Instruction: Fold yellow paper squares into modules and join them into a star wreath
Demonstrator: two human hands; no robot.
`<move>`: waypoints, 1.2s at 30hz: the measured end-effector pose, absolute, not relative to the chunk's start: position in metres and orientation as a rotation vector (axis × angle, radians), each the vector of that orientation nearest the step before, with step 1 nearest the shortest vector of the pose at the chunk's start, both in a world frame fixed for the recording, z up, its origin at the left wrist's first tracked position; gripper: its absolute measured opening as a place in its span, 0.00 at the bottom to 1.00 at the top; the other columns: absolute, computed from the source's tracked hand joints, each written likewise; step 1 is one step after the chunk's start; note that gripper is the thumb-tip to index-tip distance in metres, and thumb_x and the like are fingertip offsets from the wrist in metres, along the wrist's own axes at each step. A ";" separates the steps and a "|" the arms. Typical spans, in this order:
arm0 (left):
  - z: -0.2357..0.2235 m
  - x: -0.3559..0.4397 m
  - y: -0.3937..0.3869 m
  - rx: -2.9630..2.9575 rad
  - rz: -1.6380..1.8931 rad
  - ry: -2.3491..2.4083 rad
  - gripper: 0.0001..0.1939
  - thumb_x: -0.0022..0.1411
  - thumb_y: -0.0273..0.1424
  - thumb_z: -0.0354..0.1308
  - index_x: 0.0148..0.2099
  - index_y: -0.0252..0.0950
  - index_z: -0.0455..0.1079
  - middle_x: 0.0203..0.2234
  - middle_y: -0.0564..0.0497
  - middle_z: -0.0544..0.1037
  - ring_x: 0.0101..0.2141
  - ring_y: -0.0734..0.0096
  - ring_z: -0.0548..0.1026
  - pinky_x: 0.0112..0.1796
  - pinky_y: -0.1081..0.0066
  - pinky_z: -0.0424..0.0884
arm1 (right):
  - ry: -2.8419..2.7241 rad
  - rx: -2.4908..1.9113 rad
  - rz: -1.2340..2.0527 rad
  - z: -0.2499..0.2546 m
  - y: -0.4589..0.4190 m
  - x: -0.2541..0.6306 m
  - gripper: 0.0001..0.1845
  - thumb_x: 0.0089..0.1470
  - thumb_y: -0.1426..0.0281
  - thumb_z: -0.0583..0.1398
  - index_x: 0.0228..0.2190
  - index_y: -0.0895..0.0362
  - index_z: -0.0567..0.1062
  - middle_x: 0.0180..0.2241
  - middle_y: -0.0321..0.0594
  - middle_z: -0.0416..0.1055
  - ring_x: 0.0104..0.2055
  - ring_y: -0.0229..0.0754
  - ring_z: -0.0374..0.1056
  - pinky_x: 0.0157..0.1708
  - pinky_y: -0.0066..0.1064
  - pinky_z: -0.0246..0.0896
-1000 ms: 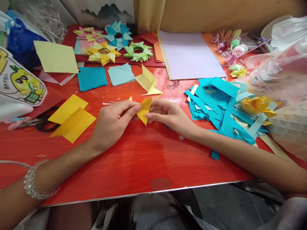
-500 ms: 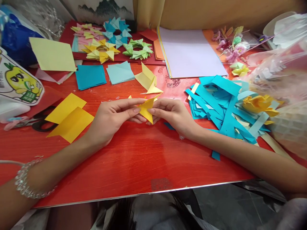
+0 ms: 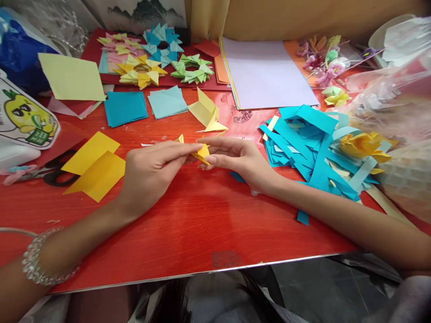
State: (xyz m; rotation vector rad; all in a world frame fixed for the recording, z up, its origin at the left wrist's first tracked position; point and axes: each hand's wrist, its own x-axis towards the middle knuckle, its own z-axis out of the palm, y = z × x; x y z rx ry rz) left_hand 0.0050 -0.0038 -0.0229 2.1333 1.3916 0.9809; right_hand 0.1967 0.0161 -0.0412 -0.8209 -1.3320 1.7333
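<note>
Between my two hands, above the red table [image 3: 188,233], is a small folded yellow paper piece [image 3: 202,154]. My right hand [image 3: 244,160] pinches its right side between thumb and fingers. My left hand [image 3: 158,172] is closed on its left side, the index finger stretched along the top; the left fingertips partly hide the paper. Just behind my hands lie pale yellow folded pieces [image 3: 204,110]. Two creased yellow sheets [image 3: 96,175] rest to the left of my left hand, beside black-handled scissors [image 3: 60,176].
Folded paper rings [image 3: 193,69] lie at the back, near blue squares [image 3: 126,109], light blue squares [image 3: 168,102] and a lilac sheet stack [image 3: 266,74]. A heap of blue paper strips [image 3: 310,148] sits right of my right hand, with plastic bags [image 3: 400,107] beyond.
The yellow piece has tilted and now shows less of its face. My left hand has turned palm down, its index finger now reaching over the paper; my right hand stays nearly in place.
</note>
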 end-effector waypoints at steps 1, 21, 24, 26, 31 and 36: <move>-0.023 0.005 -0.004 2.203 0.973 1.389 0.13 0.63 0.29 0.53 0.44 0.52 0.74 0.39 0.61 0.79 0.39 0.73 0.77 0.44 0.70 0.72 | -1.358 -0.827 1.726 -0.041 0.015 0.197 0.20 0.48 0.71 0.65 0.44 0.60 0.72 0.35 0.38 0.75 0.38 0.37 0.72 0.43 0.31 0.69; -0.021 0.011 0.001 1.818 0.852 1.411 0.10 0.58 0.39 0.58 0.31 0.39 0.73 0.24 0.54 0.77 0.28 0.72 0.74 0.31 0.74 0.70 | -1.509 -0.864 1.565 -0.042 0.014 0.196 0.19 0.52 0.74 0.61 0.46 0.56 0.66 0.34 0.36 0.71 0.37 0.36 0.71 0.42 0.29 0.68; -0.021 0.011 0.001 1.805 0.895 1.381 0.09 0.59 0.37 0.57 0.30 0.38 0.72 0.24 0.54 0.76 0.28 0.72 0.73 0.32 0.73 0.69 | -1.554 -0.896 1.575 -0.043 0.013 0.194 0.13 0.53 0.69 0.61 0.40 0.59 0.68 0.30 0.37 0.71 0.31 0.35 0.71 0.34 0.28 0.68; -0.021 0.011 0.002 1.775 0.926 1.360 0.09 0.59 0.36 0.57 0.30 0.38 0.72 0.24 0.54 0.76 0.28 0.72 0.73 0.32 0.73 0.69 | -1.600 -0.942 1.582 -0.042 0.012 0.193 0.11 0.53 0.64 0.60 0.34 0.60 0.69 0.27 0.36 0.70 0.28 0.34 0.69 0.29 0.27 0.67; -0.020 0.012 0.002 1.774 0.886 1.338 0.09 0.58 0.37 0.58 0.30 0.37 0.71 0.24 0.54 0.75 0.28 0.72 0.73 0.31 0.73 0.69 | -1.655 -0.952 1.581 -0.041 0.012 0.193 0.14 0.55 0.61 0.58 0.28 0.60 0.68 0.25 0.36 0.70 0.24 0.33 0.69 0.25 0.25 0.67; -0.019 0.012 0.001 1.827 0.895 1.368 0.10 0.60 0.35 0.55 0.28 0.38 0.69 0.23 0.55 0.74 0.27 0.73 0.71 0.32 0.72 0.67 | -1.690 -0.916 1.599 -0.042 0.012 0.195 0.15 0.56 0.61 0.57 0.27 0.60 0.68 0.26 0.38 0.70 0.24 0.34 0.70 0.26 0.27 0.69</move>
